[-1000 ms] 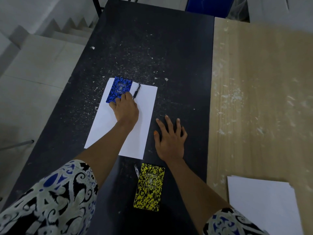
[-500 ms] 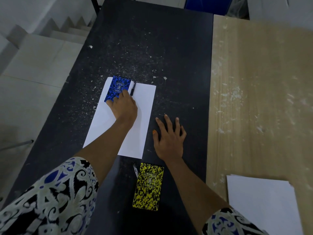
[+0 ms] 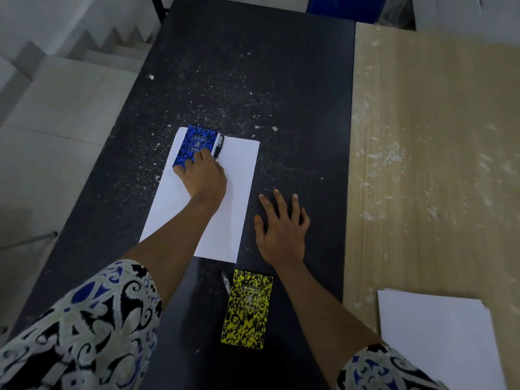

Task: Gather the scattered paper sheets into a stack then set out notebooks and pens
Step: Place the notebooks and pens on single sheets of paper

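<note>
Nearest me, at six o'clock on the black table, lies the yellow notebook with a pen just beside its left edge. At four o'clock the paper stack sits on the wooden table. My right hand rests flat, fingers spread, on the black top. Farther, at eleven o'clock, my left hand presses its fingertips on the blue notebook, atop a white sheet, a black pen touching its right side.
</note>
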{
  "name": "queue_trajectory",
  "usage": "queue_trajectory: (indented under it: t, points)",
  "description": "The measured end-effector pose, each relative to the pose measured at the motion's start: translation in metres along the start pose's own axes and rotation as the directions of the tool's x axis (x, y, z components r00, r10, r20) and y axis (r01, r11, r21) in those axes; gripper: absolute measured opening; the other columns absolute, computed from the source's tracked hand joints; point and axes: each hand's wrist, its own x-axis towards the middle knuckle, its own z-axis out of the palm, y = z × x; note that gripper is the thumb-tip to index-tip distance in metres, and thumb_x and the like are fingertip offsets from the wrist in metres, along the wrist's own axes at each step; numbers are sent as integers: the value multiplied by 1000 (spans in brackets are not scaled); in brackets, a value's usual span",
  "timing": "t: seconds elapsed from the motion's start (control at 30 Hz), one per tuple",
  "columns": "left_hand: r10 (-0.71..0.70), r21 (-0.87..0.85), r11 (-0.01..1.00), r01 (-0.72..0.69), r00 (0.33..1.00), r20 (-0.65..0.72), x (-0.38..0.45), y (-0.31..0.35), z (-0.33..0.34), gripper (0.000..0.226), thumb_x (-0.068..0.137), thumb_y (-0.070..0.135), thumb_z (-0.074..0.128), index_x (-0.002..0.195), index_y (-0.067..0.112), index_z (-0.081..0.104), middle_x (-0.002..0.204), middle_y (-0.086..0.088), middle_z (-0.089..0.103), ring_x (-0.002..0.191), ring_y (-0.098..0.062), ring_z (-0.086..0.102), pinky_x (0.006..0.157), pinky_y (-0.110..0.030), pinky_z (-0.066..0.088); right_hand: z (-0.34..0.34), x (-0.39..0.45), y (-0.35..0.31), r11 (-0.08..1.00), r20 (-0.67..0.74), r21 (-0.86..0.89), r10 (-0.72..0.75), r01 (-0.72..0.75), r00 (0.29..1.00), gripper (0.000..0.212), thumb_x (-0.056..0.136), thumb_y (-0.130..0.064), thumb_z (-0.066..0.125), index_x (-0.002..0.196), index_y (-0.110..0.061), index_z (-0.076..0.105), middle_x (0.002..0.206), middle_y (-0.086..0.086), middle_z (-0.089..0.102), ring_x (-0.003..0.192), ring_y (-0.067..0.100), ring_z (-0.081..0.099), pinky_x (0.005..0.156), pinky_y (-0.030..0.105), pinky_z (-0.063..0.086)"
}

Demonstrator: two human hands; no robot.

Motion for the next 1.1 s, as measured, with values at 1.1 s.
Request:
queue_trajectory:
  t: [1.1]
  points:
    - [67,-505,857,104,948,310,-254,-39,-39,71,74,62,68,121,16,40,118,-3,39,101,-29,57,78,-41,49,-67,-93,44,979,541,189,-35,-81,840,56,99,-53,35,151,-37,22,162,-9,-6,149,19,-11,113,60,-10]
